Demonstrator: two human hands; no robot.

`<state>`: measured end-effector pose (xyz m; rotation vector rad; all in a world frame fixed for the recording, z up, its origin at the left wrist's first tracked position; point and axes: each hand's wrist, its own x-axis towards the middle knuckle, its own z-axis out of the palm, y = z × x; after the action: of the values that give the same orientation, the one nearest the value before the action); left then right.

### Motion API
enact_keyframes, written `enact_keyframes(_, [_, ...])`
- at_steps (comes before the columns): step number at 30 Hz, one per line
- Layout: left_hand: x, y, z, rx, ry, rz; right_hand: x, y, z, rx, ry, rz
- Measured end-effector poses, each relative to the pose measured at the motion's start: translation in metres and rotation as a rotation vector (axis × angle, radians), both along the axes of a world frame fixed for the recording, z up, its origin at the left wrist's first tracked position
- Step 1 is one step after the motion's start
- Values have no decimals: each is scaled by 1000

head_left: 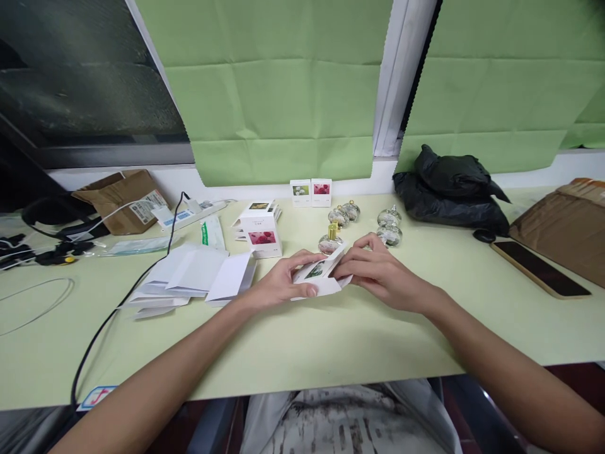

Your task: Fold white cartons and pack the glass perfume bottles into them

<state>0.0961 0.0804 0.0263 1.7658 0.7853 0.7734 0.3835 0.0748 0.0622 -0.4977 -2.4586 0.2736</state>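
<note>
Both my hands hold a small white carton with a green picture on its face, low over the pale green table. My left hand grips its left end, thumb along the near edge. My right hand pinches an opened flap at its right end. Just behind the carton stands a small round glass bottle with a gold cap. Three more glass bottles sit farther back.
Flat white carton blanks lie left of my hands, beside stacked small boxes. Two upright boxes stand by the wall. A black bag, a phone, brown parcels and a black cable are around.
</note>
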Motion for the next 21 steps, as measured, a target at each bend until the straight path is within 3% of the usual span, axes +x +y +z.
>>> enact_keyframes(6, [-4, 2, -2, -220, -134, -13, 8, 5, 2, -230, 129, -89])
enact_keyframes(13, [-1, 0, -11, -411, -436, 41, 12, 14, -5, -274, 275, -227])
enact_keyframes(21, [-5, -1, -10, -469, -433, 6, 16, 12, 9, -376, 145, -64])
